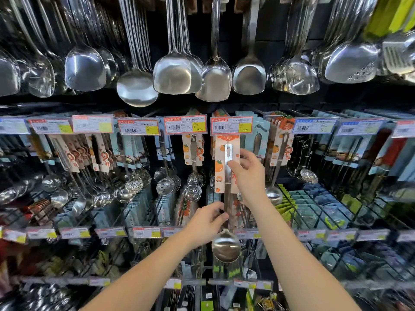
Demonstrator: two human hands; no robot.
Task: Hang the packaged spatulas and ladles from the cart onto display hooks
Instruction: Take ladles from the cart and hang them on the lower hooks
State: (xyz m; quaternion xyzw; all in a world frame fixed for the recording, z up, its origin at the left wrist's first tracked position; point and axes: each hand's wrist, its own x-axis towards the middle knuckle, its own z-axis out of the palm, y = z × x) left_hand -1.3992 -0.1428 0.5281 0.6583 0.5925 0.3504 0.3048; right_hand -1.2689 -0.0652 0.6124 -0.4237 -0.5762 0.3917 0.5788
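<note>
Fingers of the right hand curl behind the orange-printed card of a packaged ladle, with the thumb pressed on the front against the steel handle. We log this as a pinch. The left hand grips the ladle's stem just above the bowl, fingers wrapped round it. The ladle is held upright in front of the display's middle row, with the top of its card just under a red-bordered price tag. We cannot tell whether the card is already hung. Just left of it, packaged skimmers hang in the next column. Above, we note a row of bare steel spatulas. The lower shelves are too blurred to read.
</note>
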